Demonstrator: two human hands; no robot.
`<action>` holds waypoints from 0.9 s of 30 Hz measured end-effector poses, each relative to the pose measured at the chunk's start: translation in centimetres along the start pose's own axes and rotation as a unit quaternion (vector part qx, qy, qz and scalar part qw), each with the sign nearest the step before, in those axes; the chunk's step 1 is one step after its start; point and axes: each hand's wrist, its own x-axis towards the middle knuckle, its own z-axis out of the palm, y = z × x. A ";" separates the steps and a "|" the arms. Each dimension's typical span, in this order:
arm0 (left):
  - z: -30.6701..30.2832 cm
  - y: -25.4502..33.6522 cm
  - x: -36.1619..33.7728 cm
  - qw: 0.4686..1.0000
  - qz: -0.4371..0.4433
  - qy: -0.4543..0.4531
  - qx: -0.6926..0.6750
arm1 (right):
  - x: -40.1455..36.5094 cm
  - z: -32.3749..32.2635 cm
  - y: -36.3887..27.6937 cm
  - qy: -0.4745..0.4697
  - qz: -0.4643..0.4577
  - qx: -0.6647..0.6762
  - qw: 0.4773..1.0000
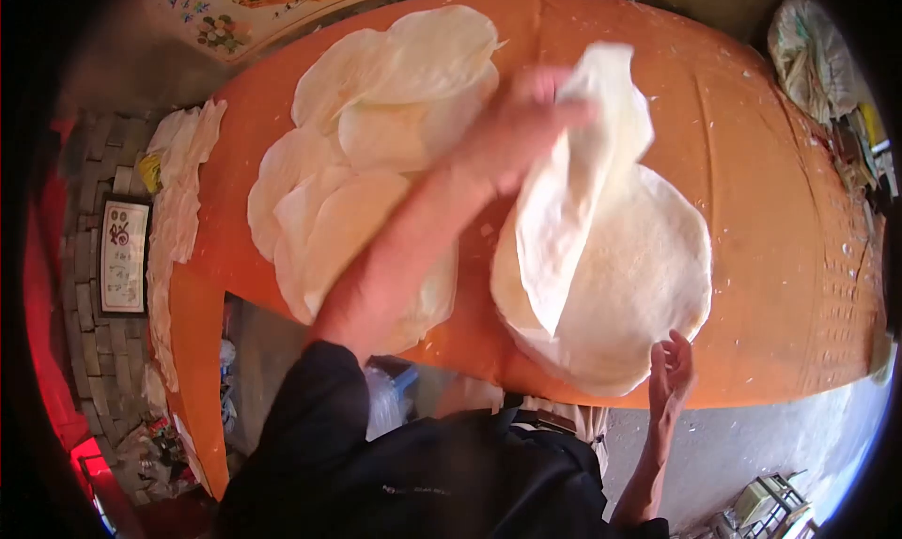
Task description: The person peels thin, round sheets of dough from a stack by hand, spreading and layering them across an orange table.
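Observation:
My left hand (536,121), blurred by motion, is closed on the upper part of a thin pale sheet (573,201). The sheet hangs folded and creased over the left side of a stack of round flat sheets (648,257). At the stack's lower right edge is my right hand (672,370), its fingers loosely bent and apart, holding nothing. My left forearm crosses several overlapping pale sheets (329,201) spread to the left and partly hides them.
An orange cloth (761,257) covers the wide table. More pale sheets (178,201) lie along its far left edge. A plastic bag (813,60) is at the upper right, a framed sign (124,254) at the left, and a metal-framed object (766,506) at the lower right.

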 end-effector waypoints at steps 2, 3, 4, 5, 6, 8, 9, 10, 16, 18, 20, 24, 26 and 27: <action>-0.6 4.7 3.5 0.999 0.025 -0.035 -0.003 | 0.5 -1.0 0.3 0.003 0.008 0.000 1.000; -1.3 7.2 5.5 0.998 0.030 0.012 0.056 | 0.7 -1.2 0.2 0.001 0.015 0.012 1.000; -1.7 9.2 7.5 0.993 0.075 -0.028 0.089 | 0.8 -1.4 0.3 0.000 0.022 0.024 0.999; -3.0 10.9 9.1 0.995 0.086 -0.016 0.055 | 0.9 -1.7 0.5 0.014 0.027 0.019 0.999; -4.4 12.6 10.1 0.997 0.076 -0.018 0.022 | 1.0 -2.0 0.9 0.028 0.032 0.014 0.999; -8.0 15.0 11.4 0.996 0.077 -0.001 -0.033 | 1.1 -2.4 1.8 0.050 0.037 0.004 0.998; -9.7 15.9 11.6 0.994 0.091 0.017 -0.055 | 1.2 -2.5 2.4 0.059 0.036 -0.002 0.998; -11.2 15.8 11.4 0.990 0.119 0.071 -0.040 | 1.3 -2.5 2.6 0.067 0.035 -0.006 0.997; -23.6 0.2 7.1 0.963 0.043 0.262 0.048 | 0.9 -1.9 2.9 0.060 0.106 0.083 0.989; -17.6 -5.8 3.7 0.925 -0.001 0.356 0.131 | 1.3 -2.7 3.9 0.062 0.126 0.182 0.973; -10.6 -11.3 1.2 0.975 -0.060 0.211 0.043 | 1.0 -3.0 3.2 0.049 0.172 0.296 0.938; 6.0 -16.9 -2.5 0.982 -0.136 -0.099 0.090 | 1.9 -1.5 -1.0 0.017 0.241 0.498 0.833; 11.3 -18.4 -3.5 0.977 -0.120 -0.143 0.106 | 2.2 -1.5 -0.1 -0.068 0.267 0.532 0.801; 13.1 -18.7 -3.9 0.973 -0.111 -0.161 0.118 | 2.4 -1.2 -0.3 -0.080 0.240 0.511 0.822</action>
